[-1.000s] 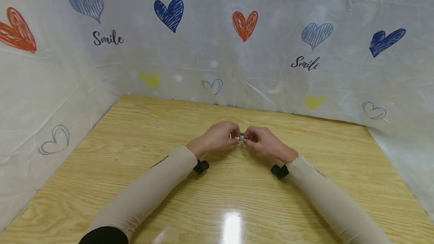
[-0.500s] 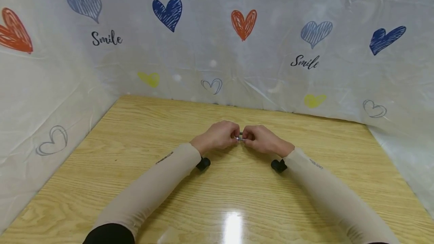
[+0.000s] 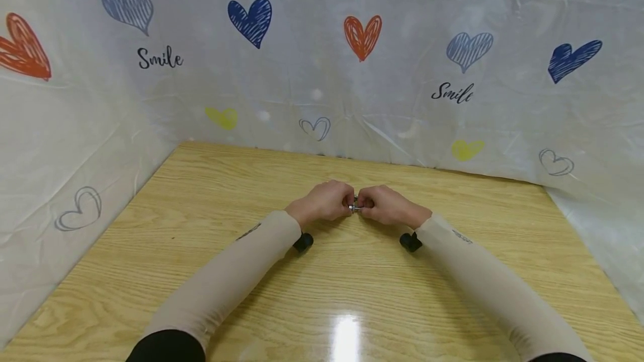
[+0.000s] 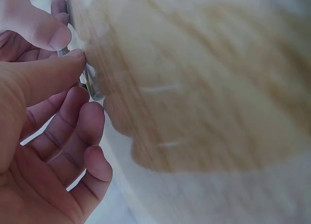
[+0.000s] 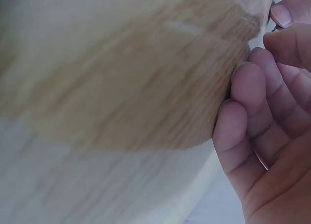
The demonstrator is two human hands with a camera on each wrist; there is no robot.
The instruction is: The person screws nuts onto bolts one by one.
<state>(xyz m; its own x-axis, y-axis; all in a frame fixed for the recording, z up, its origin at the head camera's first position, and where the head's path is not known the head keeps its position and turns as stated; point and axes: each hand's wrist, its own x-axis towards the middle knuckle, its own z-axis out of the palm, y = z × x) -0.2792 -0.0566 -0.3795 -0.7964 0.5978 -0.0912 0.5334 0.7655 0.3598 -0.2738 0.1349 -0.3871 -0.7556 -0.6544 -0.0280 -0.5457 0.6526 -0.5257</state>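
Note:
Between both hands, just above the wooden table [image 3: 226, 194], is a small silvery metal fitting [image 3: 354, 208] with two parallel bars. My left hand [image 3: 327, 201] pinches its left end between thumb and fingers. On the other side, my right hand [image 3: 388, 205] pinches the right end, fingertips almost meeting the left ones. A bit of screw thread [image 4: 62, 52] shows between the thumbs in the left wrist view, with a shiny metal part [image 4: 91, 83] below it. Most of the fitting is hidden by fingers, and its exact kind cannot be told.
A white sheet [image 3: 302, 82] printed with hearts and "Smile" hangs behind the table and along its left side. Dark wrist cameras [image 3: 303, 242] hang beneath the sleeves. Light glares off the near tabletop [image 3: 345, 334].
My right hand has moved slightly left, closer to my left hand, so less of the metal fitting shows between them. The left hand has stayed nearly in place. Both hands keep their hold.

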